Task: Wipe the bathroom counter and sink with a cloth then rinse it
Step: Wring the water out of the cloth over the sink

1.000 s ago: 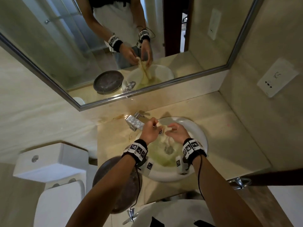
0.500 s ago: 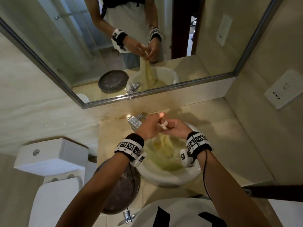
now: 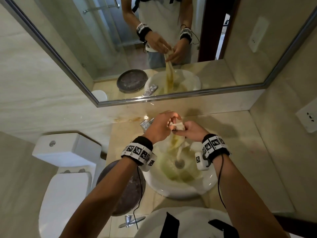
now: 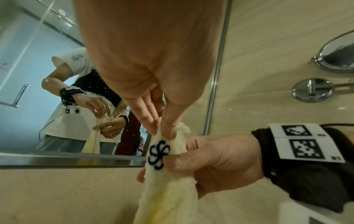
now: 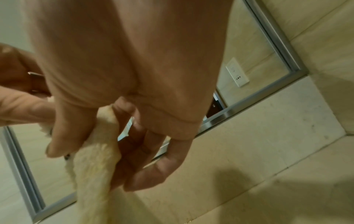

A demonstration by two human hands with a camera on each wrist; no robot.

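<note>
**Two hands hold a wet cloth above the bathroom sink**

Both hands meet over the back of a round white sink (image 3: 173, 188) set in a beige stone counter (image 3: 253, 152). Between them hangs a cream cloth (image 3: 178, 125), bunched at the top and twisted into a rope that trails down into the basin toward the drain (image 3: 179, 163). Its lower part looks yellowish, and the basin around the drain has a greenish-yellow tint.

The left hand (image 3: 158, 127) pinches the top of the cloth (image 4: 166, 153) with its fingertips pointing down onto it. The right hand (image 3: 192, 130) is curled around the cloth just below, thumb and fingers wrapped round the bunched part, where a dark blue embroidered emblem (image 4: 158, 153) shows. From the right wrist view, the right hand's fingers (image 5: 145, 151) bend round the fuzzy cloth (image 5: 93, 163).

Each wrist wears a black band with black-and-white square markers. A chrome tap (image 3: 145, 123) stands just left of the hands. A dark round dish (image 3: 127, 191) sits on the counter left of the sink, and a white toilet (image 3: 66, 169) stands further left. A framed mirror (image 3: 96, 98) on the wall reflects the hands and the hanging cloth.
</note>
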